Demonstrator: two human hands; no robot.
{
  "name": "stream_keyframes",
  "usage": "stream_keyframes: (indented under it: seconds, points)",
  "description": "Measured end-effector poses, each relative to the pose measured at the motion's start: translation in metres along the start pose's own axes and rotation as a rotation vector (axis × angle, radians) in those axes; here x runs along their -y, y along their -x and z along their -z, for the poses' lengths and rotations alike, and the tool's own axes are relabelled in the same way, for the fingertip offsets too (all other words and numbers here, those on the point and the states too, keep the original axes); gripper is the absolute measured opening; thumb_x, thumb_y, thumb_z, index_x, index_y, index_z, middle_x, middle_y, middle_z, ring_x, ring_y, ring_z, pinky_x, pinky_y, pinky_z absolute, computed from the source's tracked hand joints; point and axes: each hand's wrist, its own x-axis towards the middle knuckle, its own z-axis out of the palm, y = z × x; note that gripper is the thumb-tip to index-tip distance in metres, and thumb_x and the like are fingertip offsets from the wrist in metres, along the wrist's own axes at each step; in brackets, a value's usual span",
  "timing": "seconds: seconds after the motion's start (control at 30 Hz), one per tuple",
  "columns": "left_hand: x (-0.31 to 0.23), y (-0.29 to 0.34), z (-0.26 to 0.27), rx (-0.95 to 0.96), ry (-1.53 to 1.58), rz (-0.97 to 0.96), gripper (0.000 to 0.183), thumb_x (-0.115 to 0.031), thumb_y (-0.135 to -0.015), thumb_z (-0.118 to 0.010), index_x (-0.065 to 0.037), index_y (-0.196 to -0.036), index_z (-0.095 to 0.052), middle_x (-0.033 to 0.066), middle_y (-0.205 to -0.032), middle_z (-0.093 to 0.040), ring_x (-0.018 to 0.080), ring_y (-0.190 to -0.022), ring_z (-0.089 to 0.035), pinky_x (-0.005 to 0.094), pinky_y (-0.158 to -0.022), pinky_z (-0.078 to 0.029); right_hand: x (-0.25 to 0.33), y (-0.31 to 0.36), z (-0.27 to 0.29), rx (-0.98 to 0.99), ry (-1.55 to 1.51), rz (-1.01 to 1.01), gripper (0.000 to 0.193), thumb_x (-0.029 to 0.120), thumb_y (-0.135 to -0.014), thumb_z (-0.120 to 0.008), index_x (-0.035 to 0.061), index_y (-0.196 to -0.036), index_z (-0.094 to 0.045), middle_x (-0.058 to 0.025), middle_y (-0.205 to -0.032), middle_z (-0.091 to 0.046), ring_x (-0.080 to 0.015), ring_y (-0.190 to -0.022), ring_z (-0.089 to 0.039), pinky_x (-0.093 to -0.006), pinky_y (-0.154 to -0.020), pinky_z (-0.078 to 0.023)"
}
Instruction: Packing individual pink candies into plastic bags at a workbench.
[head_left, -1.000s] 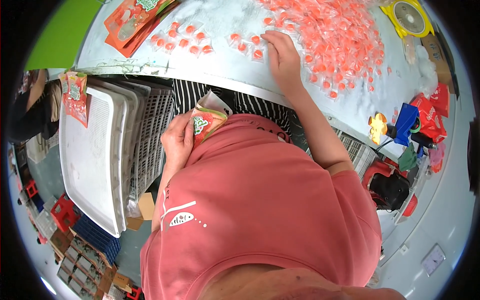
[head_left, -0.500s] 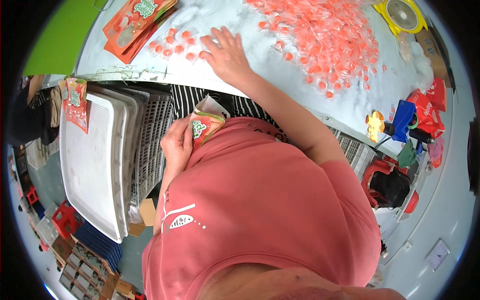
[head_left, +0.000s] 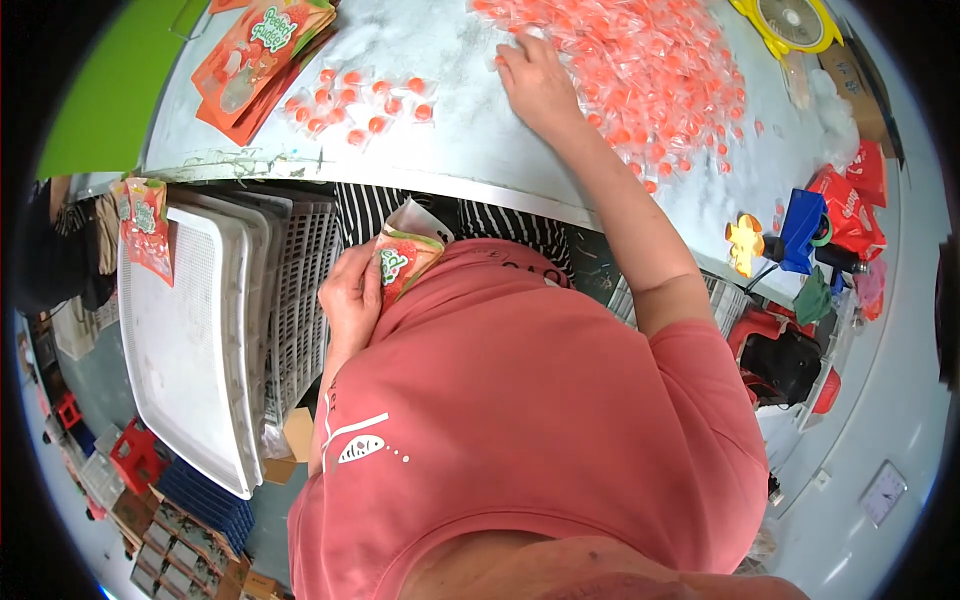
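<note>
My left hand [head_left: 352, 290] is closed on a red and green printed pouch [head_left: 408, 262], held near my waist below the table edge with its mouth gaping. My right hand [head_left: 540, 88] reaches over the table to the left border of a big heap of wrapped red candies [head_left: 660, 80]. Its fingers are bent over the heap's edge; whether a candy is between them cannot be made out. To the left lies a small loose group of wrapped candies [head_left: 376, 124]. Beyond that group is a stack of flat printed pouches [head_left: 262, 50].
Stacked white plastic trays [head_left: 185, 340] stand left below the table, with a filled pouch [head_left: 146, 225] at their top corner. A yellow round scale [head_left: 792, 22] is at the far right. A blue device [head_left: 805, 230] and red bags [head_left: 848, 212] sit at the right end.
My right hand has moved right, from beside the small candy group to the big heap. More candies show in the small group. The left hand keeps its hold on the pouch.
</note>
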Motion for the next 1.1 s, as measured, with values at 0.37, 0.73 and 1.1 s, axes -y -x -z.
stream_keyframes:
  seconds: [0.37,0.73,1.1]
  points:
    - [-0.001,0.002,0.001,0.030,0.005,0.074,0.012,-0.002,-0.092,-0.061,0.001,-0.102,-0.068,0.0143,-0.092,-0.068,0.0252,-0.080,-0.066,0.0302,-0.074,-0.051,0.025,0.053,0.071,-0.016,-0.247,-0.046,0.021,0.011,-0.085,-0.069,0.0070,-0.106,-0.065,-0.0102,-0.111,-0.062,-0.0313,-0.104,-0.058,-0.0419,-0.090,-0.048]
    - [-0.003,0.000,0.000,0.042,-0.002,0.052,0.013,-0.002,-0.092,-0.061,0.001,-0.102,-0.068,0.0142,-0.092,-0.068,0.0248,-0.082,-0.066,0.0303,-0.075,-0.051,0.014,0.070,0.083,-0.060,-0.096,-0.051,0.016,0.005,-0.083,-0.066,0.0045,-0.099,-0.067,-0.0099,-0.103,-0.062,-0.0304,-0.098,-0.059,-0.0414,-0.085,-0.048]
    - [-0.002,0.007,0.002,0.031,-0.019,0.057,0.014,-0.002,-0.091,-0.061,0.000,-0.103,-0.068,0.0143,-0.093,-0.068,0.0273,-0.083,-0.067,0.0314,-0.076,-0.052,0.036,0.047,0.043,0.025,0.098,-0.012,0.021,0.023,-0.081,-0.074,0.0066,-0.094,-0.068,-0.0067,-0.096,-0.060,-0.0257,-0.091,-0.059,-0.0400,-0.074,-0.045]
